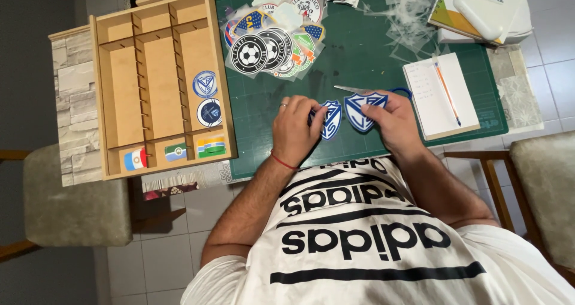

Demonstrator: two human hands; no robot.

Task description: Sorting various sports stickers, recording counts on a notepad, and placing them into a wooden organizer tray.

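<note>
- Our left hand [294, 128] pinches one blue-and-white shield sticker [331, 119] by its edge, just above the green cutting mat [359, 53].
- Our right hand [392, 120] grips a second shield sticker [359, 110] of the same design; the two shields sit side by side, close but apart, at the mat's near edge.
- Scissors [371, 91] lie just behind the right hand, blue handle partly hidden by it.
- Beyond them, a heap of round and shield-shaped club stickers [272, 38] overlaps too thickly for us to count.
- Clear plastic offcuts [407, 17] litter the mat's far right.
- To the right lies one notepad [440, 95] with one orange pencil [446, 89] across it; farther back, one spiral notebook [479, 5].
- On the left stands one wooden divider tray [162, 83] holding two round badges [206, 98] and three small flag stickers [176, 152].
- Our judgement of the risk: the thin shields could crease under the pinch, or a wrist could sweep offcuts or the scissors off the mat.
</note>
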